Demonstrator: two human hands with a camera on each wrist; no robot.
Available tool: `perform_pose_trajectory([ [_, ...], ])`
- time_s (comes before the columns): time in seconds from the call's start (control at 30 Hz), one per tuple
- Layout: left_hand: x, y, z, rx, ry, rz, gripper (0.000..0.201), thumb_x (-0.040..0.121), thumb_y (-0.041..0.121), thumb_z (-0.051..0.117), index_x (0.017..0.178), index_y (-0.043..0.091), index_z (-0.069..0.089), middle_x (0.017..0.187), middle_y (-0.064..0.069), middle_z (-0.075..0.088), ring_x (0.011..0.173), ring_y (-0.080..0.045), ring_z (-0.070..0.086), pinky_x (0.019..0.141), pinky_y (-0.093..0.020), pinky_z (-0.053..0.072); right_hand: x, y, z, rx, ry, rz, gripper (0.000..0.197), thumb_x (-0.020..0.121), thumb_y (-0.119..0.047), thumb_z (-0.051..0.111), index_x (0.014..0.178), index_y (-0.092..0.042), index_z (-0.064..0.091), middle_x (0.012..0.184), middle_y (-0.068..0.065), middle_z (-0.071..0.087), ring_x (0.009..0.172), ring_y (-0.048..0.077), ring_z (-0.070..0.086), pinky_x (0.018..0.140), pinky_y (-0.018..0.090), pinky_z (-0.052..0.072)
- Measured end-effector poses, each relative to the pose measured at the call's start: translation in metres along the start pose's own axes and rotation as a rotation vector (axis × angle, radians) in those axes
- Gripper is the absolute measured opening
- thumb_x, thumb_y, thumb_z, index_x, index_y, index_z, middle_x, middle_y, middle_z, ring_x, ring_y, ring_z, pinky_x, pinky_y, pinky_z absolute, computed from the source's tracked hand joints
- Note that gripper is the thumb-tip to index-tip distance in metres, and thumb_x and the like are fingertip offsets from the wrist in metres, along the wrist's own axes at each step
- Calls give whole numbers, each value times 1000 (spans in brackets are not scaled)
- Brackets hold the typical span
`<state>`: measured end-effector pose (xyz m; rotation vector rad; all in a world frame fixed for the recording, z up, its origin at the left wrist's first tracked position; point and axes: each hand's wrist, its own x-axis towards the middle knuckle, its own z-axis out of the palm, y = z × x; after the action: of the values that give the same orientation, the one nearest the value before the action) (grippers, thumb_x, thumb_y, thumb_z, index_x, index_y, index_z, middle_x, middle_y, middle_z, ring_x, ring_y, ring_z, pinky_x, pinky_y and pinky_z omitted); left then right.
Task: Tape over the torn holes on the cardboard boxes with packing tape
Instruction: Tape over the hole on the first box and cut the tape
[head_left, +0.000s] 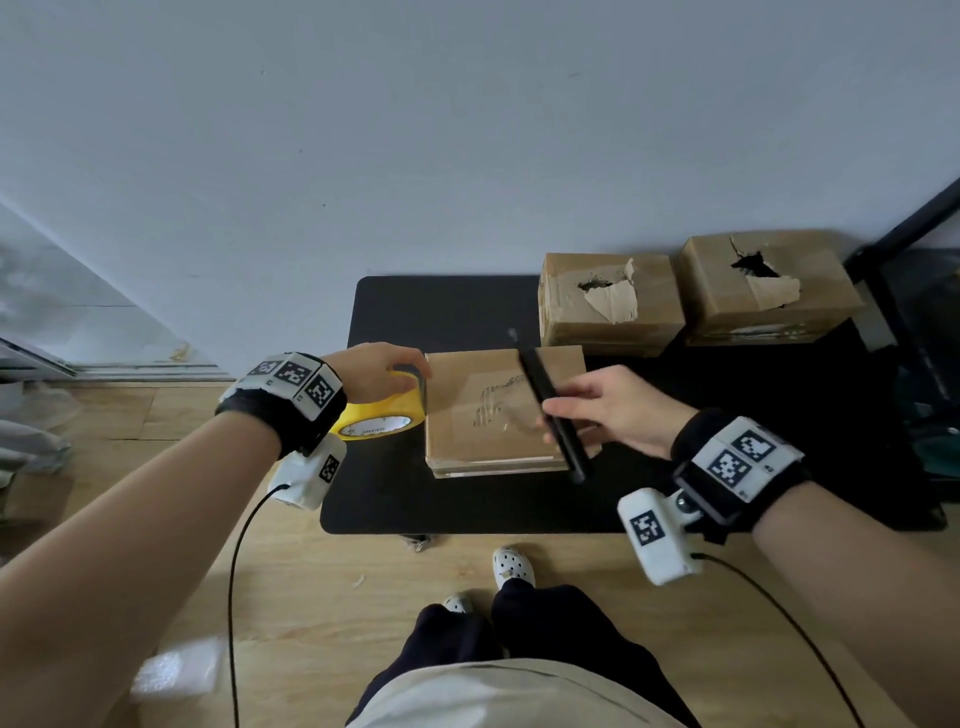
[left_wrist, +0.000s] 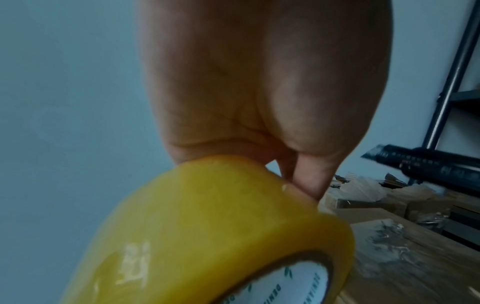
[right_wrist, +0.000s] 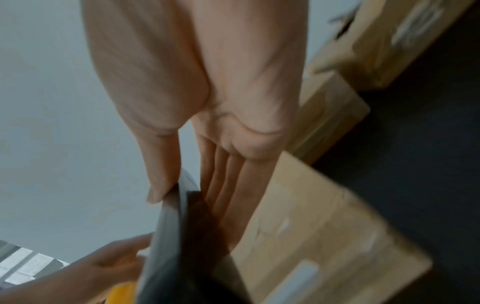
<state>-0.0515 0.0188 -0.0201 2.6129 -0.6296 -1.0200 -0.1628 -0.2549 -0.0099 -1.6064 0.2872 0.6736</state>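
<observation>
A flat cardboard box (head_left: 493, 415) lies on the black table (head_left: 441, 312), its top covered with clear tape over a torn patch (head_left: 493, 408). My left hand (head_left: 379, 371) grips a yellow packing tape roll (head_left: 384, 413) at the box's left edge; the roll (left_wrist: 207, 230) fills the left wrist view. My right hand (head_left: 608, 408) holds a black utility knife (head_left: 553, 413) above the box's right part, its blade end (left_wrist: 374, 153) out. In the right wrist view the knife (right_wrist: 187, 236) sits between thumb and fingers. Two boxes with torn holes (head_left: 608, 301) (head_left: 763, 283) stand behind.
A grey wall rises behind the table. A black metal shelf frame (head_left: 898, 291) stands at the right. The floor (head_left: 311, 597) is wood, with my feet near the table's front edge. Cables hang from both wrist cameras.
</observation>
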Motion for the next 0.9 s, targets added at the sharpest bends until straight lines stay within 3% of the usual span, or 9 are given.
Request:
perform_pose_trajectory([
  [0.13, 0, 1, 0, 25, 6, 19, 29, 96, 20, 43, 121, 30, 55, 128, 3, 53, 119, -18, 47, 102, -32, 34, 15, 7, 35, 103, -139, 136, 26, 92, -9, 58, 112, 6, 61, 97, 17, 69, 81, 23, 69, 69, 30, 58],
  [0.3, 1, -1, 2, 23, 5, 27, 31, 96, 20, 41, 122, 30, 54, 130, 5, 53, 121, -18, 46, 105, -33, 33, 28, 14, 51, 104, -160, 192, 28, 94, -12, 58, 112, 9, 60, 94, 18, 68, 80, 24, 69, 69, 34, 59],
  [0.57, 1, 2, 3, 34, 31, 56, 31, 97, 20, 40, 120, 33, 55, 129, 8, 54, 120, -17, 47, 105, -33, 34, 35, 11, 58, 129, -145, 200, 30, 94, -13, 57, 115, 8, 59, 91, 16, 68, 79, 25, 68, 71, 36, 59],
  [0.73, 2, 4, 6, 24, 49, 57, 31, 97, 19, 40, 121, 32, 55, 130, 7, 53, 121, -17, 47, 105, -31, 33, 33, 6, 57, 125, -164, 201, 26, 95, -17, 55, 109, 4, 62, 89, 14, 69, 78, 25, 69, 72, 35, 59],
  [0.9, 2, 2, 10, 12, 67, 51, 30, 97, 20, 39, 120, 31, 55, 128, 5, 54, 119, -18, 48, 101, -30, 33, 22, 11, 52, 89, -209, 209, 32, 96, -20, 54, 109, 9, 61, 88, 14, 69, 78, 24, 69, 71, 34, 59],
])
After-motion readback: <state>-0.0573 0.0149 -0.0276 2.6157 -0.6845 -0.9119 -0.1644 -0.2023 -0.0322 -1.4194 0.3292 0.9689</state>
